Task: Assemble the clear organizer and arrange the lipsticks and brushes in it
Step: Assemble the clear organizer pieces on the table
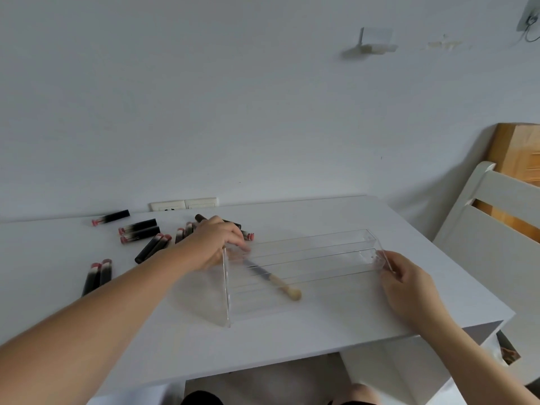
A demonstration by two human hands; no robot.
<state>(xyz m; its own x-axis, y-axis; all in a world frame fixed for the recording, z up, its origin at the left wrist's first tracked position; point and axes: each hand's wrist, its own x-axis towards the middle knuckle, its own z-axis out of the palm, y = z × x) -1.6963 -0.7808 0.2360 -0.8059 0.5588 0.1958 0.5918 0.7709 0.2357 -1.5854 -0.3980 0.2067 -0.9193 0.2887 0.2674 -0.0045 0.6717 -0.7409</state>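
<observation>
Currently, organizer: clear organizer lies on white tabletop, near right edge.
Left hand: left hand fingers curled over organizer's left end panel, gripping.
Right hand: right hand pinching right end panel.
Brush: brush lying inside organizer, tilted.
Lipsticks: lipsticks scattered on tabletop, left of organizer.
</observation>
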